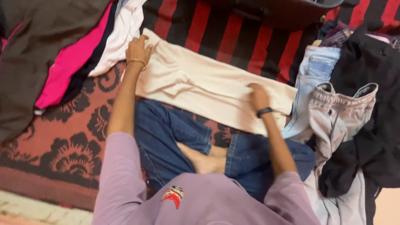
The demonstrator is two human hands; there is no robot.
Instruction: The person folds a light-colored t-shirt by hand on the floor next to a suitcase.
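A cream garment [208,89] lies spread flat across the floor mat [62,141], running from the mat's patterned red part toward the red-and-black striped cloth [233,33] at the far edge. The left hand [138,51] rests at the garment's far left corner, fingers curled down on the cloth edge; whether it pinches the fabric I cannot tell. The right hand [258,96] lies palm-down and mostly flat on the garment near its right end, pressing rather than gripping. Just left of the left hand sit stacked pink, dark and white clothes [89,50]. Along the mat's right edge lie pale blue jeans [312,79], grey trousers [337,112] and black clothing [371,75].
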